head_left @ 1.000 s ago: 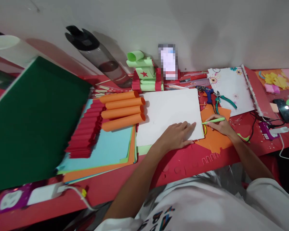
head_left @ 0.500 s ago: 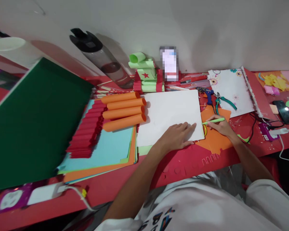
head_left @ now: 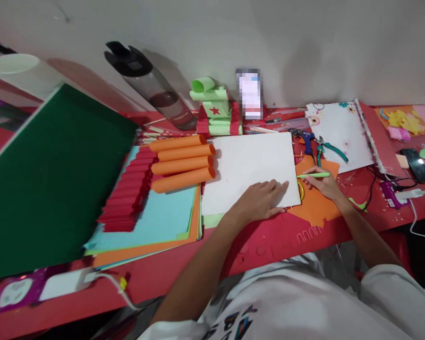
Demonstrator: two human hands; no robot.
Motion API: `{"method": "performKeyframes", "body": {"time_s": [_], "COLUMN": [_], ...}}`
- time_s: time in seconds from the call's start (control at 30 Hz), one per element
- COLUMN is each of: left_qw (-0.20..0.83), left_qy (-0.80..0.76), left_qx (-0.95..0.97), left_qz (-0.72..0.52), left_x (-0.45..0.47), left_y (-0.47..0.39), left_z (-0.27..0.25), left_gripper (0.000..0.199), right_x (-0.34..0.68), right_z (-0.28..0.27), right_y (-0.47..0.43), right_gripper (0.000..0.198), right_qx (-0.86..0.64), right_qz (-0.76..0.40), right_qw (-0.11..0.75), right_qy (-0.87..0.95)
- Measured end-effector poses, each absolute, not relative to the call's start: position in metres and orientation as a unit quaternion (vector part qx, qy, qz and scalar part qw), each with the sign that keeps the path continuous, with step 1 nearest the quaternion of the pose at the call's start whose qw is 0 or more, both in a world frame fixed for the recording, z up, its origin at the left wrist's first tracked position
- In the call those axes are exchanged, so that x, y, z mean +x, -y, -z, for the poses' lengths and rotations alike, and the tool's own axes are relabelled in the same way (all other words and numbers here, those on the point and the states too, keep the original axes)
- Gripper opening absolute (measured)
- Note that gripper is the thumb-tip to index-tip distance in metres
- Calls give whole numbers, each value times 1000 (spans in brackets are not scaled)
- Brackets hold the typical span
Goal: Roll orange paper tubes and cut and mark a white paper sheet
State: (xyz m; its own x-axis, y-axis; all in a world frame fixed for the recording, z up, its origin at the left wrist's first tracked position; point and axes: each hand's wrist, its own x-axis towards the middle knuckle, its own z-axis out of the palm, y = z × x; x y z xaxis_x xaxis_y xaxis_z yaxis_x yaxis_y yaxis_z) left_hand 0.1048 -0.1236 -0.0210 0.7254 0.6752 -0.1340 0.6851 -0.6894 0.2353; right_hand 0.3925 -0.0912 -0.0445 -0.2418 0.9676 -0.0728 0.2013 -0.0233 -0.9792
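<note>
My left hand (head_left: pixel 260 200) lies flat with its fingers spread, pressing on the lower right part of a white sheet (head_left: pixel 248 160). A light green pen (head_left: pixel 318 175) is gripped in my right hand (head_left: pixel 324 184), its tip at the sheet's right edge. Beneath that hand are orange paper pieces (head_left: pixel 313 205), and the yellow handle of a tool (head_left: pixel 301 191) shows beside the sheet. To the left of the sheet, several orange paper tubes (head_left: pixel 184 180) rest on a stack of coloured paper (head_left: pixel 166 217), next to pleated red paper strips (head_left: pixel 127 193).
A large dark green board (head_left: pixel 53 189) stands tilted at the left. Along the wall are a bottle (head_left: pixel 159 94), a green and red paper model (head_left: pixel 216 111) and a propped phone (head_left: pixel 250 94). A glue gun (head_left: pixel 307 139) and green-handled pliers (head_left: pixel 335 150) lie at the right.
My right hand and the green pen have shifted slightly upward along the sheet's right edge. My left hand stays in place on the sheet.
</note>
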Motion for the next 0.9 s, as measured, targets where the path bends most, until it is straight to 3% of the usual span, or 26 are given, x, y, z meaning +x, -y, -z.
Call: {"method": "performKeyframes", "body": {"time_s": [0.9], "left_qw": [139], "left_qy": [-372], "left_qx": [918], "left_qz": [15], "left_x": [105], "left_y": [124], "left_z": [21], "left_gripper": [82], "right_x": [391], "right_z": [44], "right_y": [91], "right_gripper": [44], "right_qx": [-496], "right_qz": [-535], "right_qw": [385], "right_qy": [566]}}
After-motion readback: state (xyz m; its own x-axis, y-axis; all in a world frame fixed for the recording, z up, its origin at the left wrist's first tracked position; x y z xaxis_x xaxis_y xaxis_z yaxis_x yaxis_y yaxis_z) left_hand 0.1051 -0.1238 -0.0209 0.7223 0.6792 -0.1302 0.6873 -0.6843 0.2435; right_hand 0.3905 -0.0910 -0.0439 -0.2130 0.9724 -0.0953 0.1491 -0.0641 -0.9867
